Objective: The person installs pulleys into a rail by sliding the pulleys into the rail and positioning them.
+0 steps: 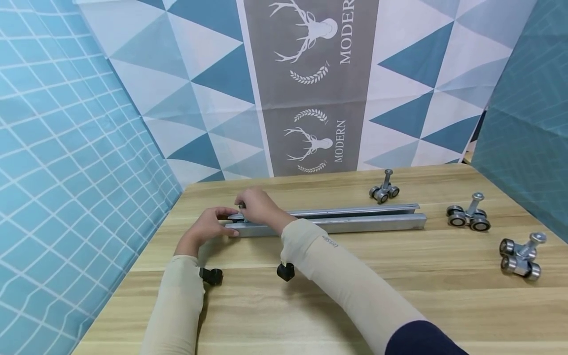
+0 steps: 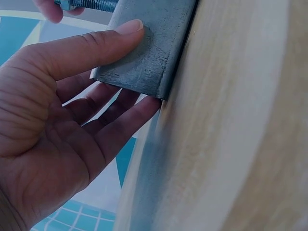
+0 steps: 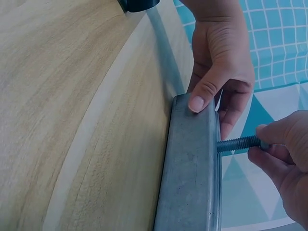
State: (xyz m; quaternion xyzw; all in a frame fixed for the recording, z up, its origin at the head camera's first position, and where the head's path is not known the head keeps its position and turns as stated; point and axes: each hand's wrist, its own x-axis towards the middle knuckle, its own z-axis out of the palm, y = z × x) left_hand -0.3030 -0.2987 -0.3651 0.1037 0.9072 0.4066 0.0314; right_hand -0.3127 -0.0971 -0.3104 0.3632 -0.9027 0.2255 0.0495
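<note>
A long metal channel rail (image 1: 372,224) with a slot along its top lies across the wooden table. At the rail's left end my left hand (image 1: 207,227) holds it, the thumb on the near side wall and the other fingers around the end and far side. My right hand (image 1: 262,206) is just above that same end. In the right wrist view, the right thumb and fingers pinch the head end of a threaded bolt (image 3: 238,144) that stands out of the slot. Whatever the bolt joins inside the rail is hidden by its walls.
Three roller trolleys stand on the table (image 1: 399,305) to the right: one behind the rail (image 1: 384,190), one beyond its right end (image 1: 468,217), one nearer the right edge (image 1: 521,259). Each has small wheels and an upward bolt. Patterned cloths hang behind and at both sides.
</note>
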